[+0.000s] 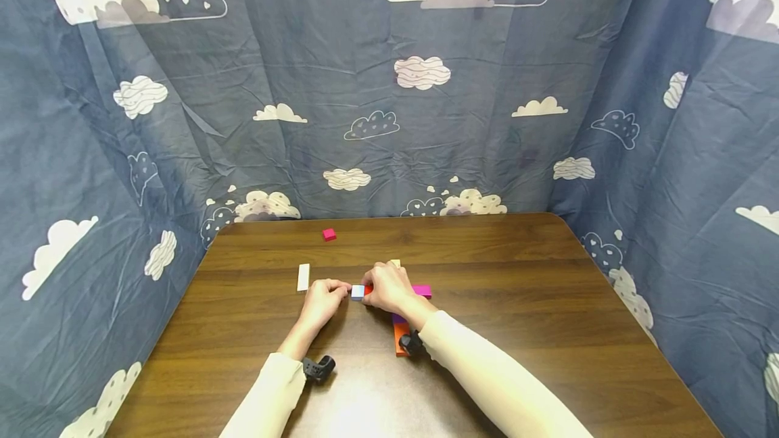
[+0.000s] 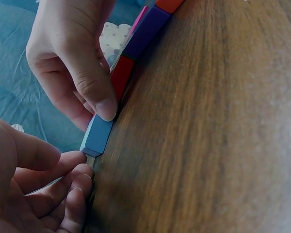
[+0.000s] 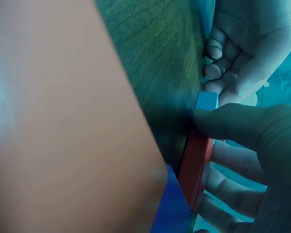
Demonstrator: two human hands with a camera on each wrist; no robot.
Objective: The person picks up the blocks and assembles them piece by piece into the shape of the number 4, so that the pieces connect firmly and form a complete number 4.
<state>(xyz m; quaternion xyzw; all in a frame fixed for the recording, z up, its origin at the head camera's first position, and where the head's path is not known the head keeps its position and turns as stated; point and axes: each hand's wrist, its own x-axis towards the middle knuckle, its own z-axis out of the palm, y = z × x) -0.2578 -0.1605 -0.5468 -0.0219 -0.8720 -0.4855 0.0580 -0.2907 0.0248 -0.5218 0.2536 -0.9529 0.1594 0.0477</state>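
Note:
Between my hands a small light blue block [image 1: 358, 293] lies flat on the table, end to end with a red block [image 1: 368, 290]. My right hand [image 1: 389, 288] pinches the light blue block near that joint, thumb on the near side and fingers on the far side. The fingertips of my left hand [image 1: 321, 301] are at the block's free left end; whether they touch it is hard to tell. Under and around the right hand, a yellow block [image 1: 396, 263], a magenta block [image 1: 422, 291], a purple block [image 1: 399, 319] and an orange block [image 1: 401, 340] form a cross-like layout, its centre hidden.
A white block [image 1: 303, 277] lies just beyond the left hand. Farther back is a pinkish-red block [image 1: 329, 234]. The brown wooden table [image 1: 517, 330] is bordered at the back and sides by a blue cloud-patterned curtain [image 1: 341, 39].

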